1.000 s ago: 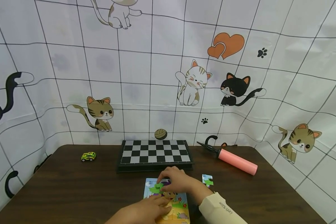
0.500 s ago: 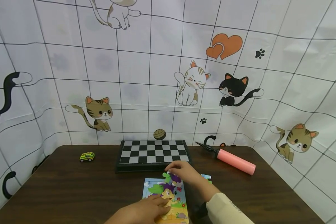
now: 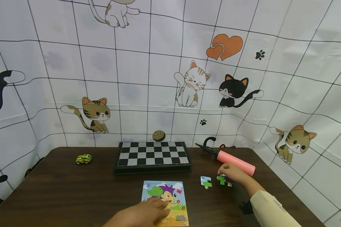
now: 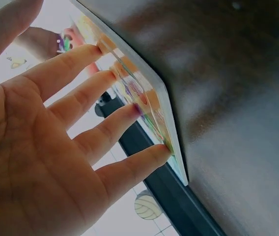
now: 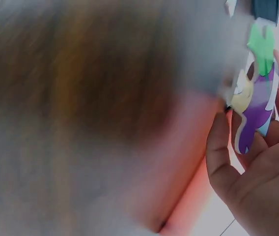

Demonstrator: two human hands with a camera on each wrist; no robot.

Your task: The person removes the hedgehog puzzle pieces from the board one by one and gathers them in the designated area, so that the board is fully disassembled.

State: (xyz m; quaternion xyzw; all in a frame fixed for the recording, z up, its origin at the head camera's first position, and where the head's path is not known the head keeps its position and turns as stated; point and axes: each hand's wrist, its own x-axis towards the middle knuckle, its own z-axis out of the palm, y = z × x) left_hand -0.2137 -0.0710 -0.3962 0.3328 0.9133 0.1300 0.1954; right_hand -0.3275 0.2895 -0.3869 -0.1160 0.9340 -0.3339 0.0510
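A jigsaw puzzle (image 3: 178, 197) with a purple-haired cartoon hedgehog lies near the table's front. My left hand (image 3: 143, 212) rests on its lower left part; the left wrist view shows the fingers spread, with fingertips touching the puzzle's surface. Off to the right, my right hand (image 3: 234, 174) holds a puzzle piece (image 5: 260, 93) with green, purple and cream on it, low over the table in front of the pink pump. Another puzzle piece (image 3: 206, 182), blue and green, lies on the table between the puzzle and my right hand.
Behind the puzzle stands a black-framed chessboard (image 3: 153, 154). A pink hand pump (image 3: 236, 162) lies at the back right, close to my right hand. At the back left sits a small green toy car (image 3: 83, 159). A cat-patterned sheet (image 3: 136, 101) hangs behind the dark table (image 3: 74, 192).
My right hand has lifted the puzzle piece off the puzzle and carried it right, past the loose piece. My left hand stays on the puzzle. The head view has shifted slightly.
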